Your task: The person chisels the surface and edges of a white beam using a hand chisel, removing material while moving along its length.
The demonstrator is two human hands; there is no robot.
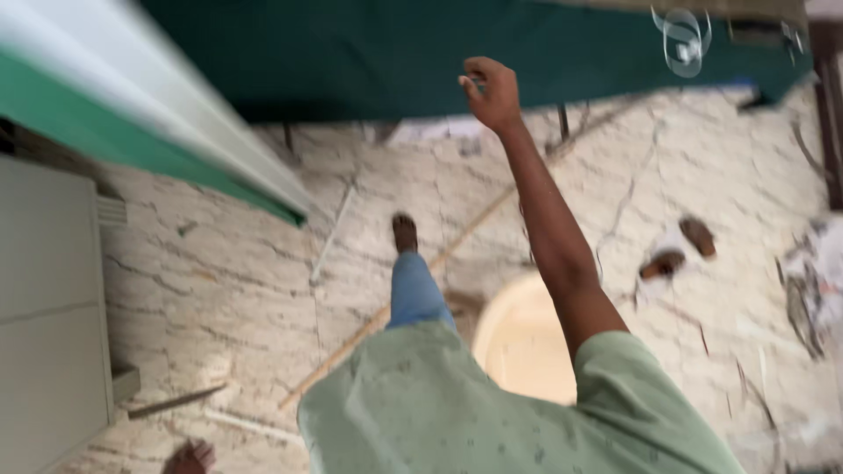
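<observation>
Right hand raised, fingers curled, near dark green cloth

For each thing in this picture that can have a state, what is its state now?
right hand: raised on an outstretched arm, fingers curled, in front of the green cloth; whether it holds anything cannot be told.
left hand: low at the frame's bottom edge, fingers spread.
green cloth: spread out, hanging.
pair of sandals: off, lying apart on the floor.
long stick: lying flat on the floor.
</observation>
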